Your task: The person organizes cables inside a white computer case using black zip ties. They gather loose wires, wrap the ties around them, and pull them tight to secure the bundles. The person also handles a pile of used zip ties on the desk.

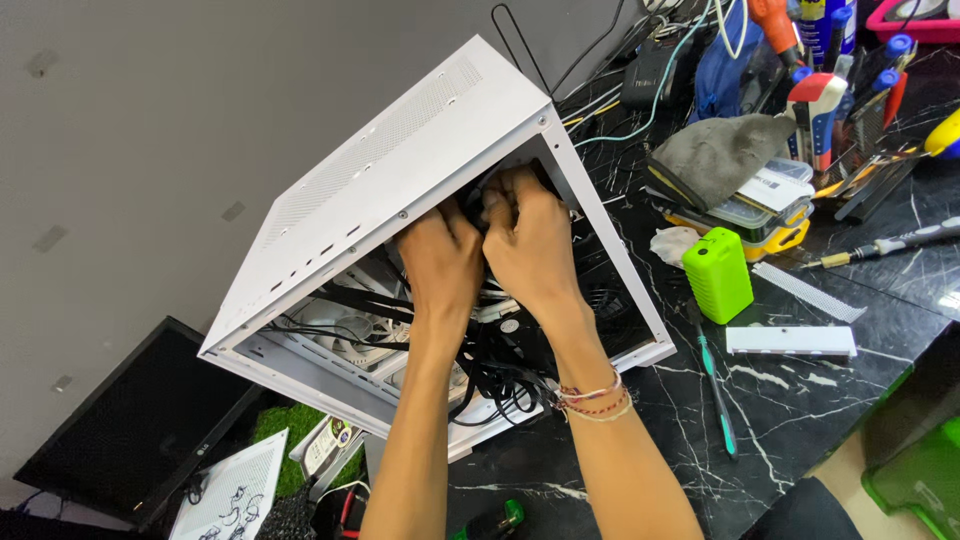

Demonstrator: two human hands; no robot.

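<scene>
- Inside the open side of the white computer case [400, 150], both hands work close together, up near its top front corner.
- Left hand [440, 265]: fingers curled into the case on dark parts; whether it grips anything I cannot tell.
- Right hand [525, 240]: touching the left, fingers bent and pinched on something black in the same corner; the thing itself is hidden. Thread bracelets [592, 398] sit on this wrist.
- Below the hands, still within the case, a tangle of black cables [500, 375] hangs, with white fans [345, 335] behind.
- The case stands tilted on the black marble-patterned bench [800, 410], overhanging the bench edge.
- Right of the case: a bright green box [718, 273], a white bar [791, 340], a green-handled screwdriver [717, 395].
- Beyond the case, further right: a grey cloth [722, 150] on stacked boxes, and a rack of tools [850, 95].
- Left of the case, lower down: a black monitor [130, 430].
</scene>
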